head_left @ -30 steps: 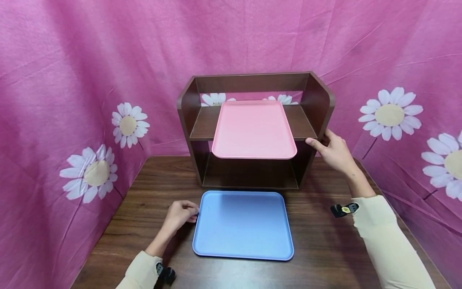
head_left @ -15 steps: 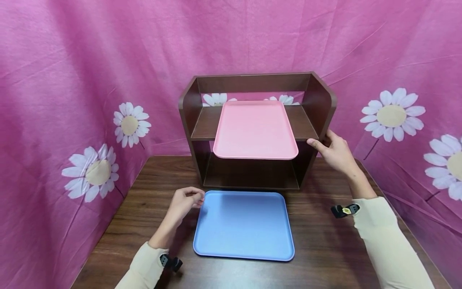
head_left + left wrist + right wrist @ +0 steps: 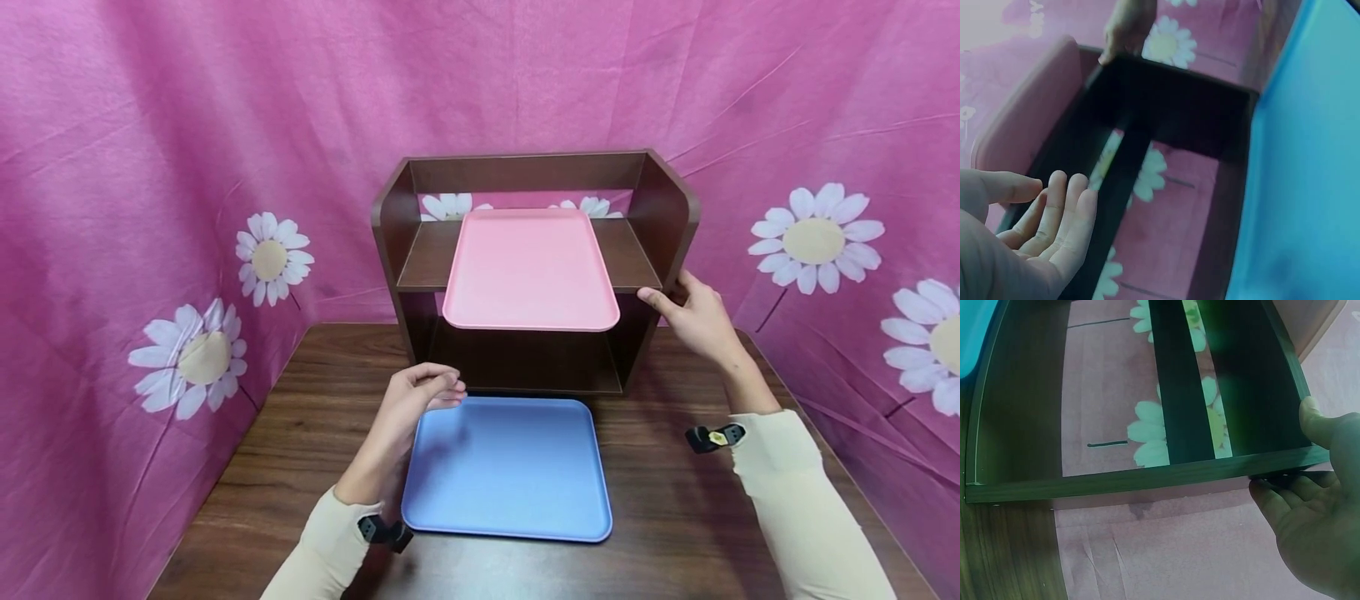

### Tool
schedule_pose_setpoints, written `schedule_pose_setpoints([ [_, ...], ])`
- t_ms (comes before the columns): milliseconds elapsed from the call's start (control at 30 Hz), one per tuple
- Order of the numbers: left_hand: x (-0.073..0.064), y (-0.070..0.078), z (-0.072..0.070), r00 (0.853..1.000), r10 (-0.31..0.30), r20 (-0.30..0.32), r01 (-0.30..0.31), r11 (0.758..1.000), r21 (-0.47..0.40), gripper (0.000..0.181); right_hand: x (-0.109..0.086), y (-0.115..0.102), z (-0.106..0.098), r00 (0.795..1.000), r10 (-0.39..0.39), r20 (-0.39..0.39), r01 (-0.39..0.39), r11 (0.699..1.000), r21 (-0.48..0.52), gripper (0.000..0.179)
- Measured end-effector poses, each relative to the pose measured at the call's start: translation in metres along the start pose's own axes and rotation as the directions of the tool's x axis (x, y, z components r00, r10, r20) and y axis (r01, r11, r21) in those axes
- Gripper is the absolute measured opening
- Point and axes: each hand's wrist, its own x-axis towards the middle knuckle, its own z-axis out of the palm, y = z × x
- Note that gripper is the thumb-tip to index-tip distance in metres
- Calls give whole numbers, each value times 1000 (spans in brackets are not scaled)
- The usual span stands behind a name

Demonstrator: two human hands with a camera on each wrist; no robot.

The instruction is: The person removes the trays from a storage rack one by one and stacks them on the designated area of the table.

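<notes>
A dark brown two-tier wooden shelf [image 3: 525, 173] stands at the back of the table. A pink tray [image 3: 531, 271] lies on its upper board, its near end jutting out past the front edge. Flat on the table before the shelf is a blue tray [image 3: 513, 471]. My left hand [image 3: 408, 407] hovers over the blue tray's far left corner, fingers loosely bent, holding nothing; the left wrist view shows a bare palm and fingers. My right hand [image 3: 701, 323] grips the shelf's right side panel, thumb at the front edge and fingers around the outer face, as the right wrist view [image 3: 1310, 506] confirms.
The shelf's lower compartment [image 3: 525, 362] sits behind the blue tray, under the overhanging pink tray. A pink curtain [image 3: 480, 75] with white daisies surrounds the wood-grain table [image 3: 300, 450] at the back and sides.
My left hand has left the blue tray's left edge, rising and moving forward and right over its far left corner. The right hand, shelf and both trays stay put.
</notes>
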Motion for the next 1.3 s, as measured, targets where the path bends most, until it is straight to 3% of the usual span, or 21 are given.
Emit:
schedule_pose_setpoints([
  [200,-1,12,16,998,23,63,-17,996,-87,31,0,-2,1,1000,4,-7,-4,1000,-6,50],
  [400,-1,22,31,996,35,86,-20,984,-175,33,0,-5,0,1000,6,-6,-6,1000,-9,51],
  [600,1,32,48,993,62,96,-32,956,-291,31,-1,-5,0,1000,25,-7,-26,1000,-14,52],
  [800,3,43,66,983,95,158,-28,924,-381,33,-2,-3,1,999,35,-3,-35,999,-7,54],
  [900,6,46,74,975,128,182,-38,900,-434,33,-2,-3,1,999,39,-3,-39,999,-7,54],
  [1033,10,48,83,973,151,174,-36,846,-533,25,-2,-3,2,999,40,-1,-40,999,-2,54],
  [1133,12,49,91,977,143,157,-21,801,-598,20,-2,-3,3,999,41,-5,-41,999,0,53],
  [1300,16,48,101,980,127,153,5,755,-656,19,-2,-2,2,999,37,-12,-37,999,6,51],
])
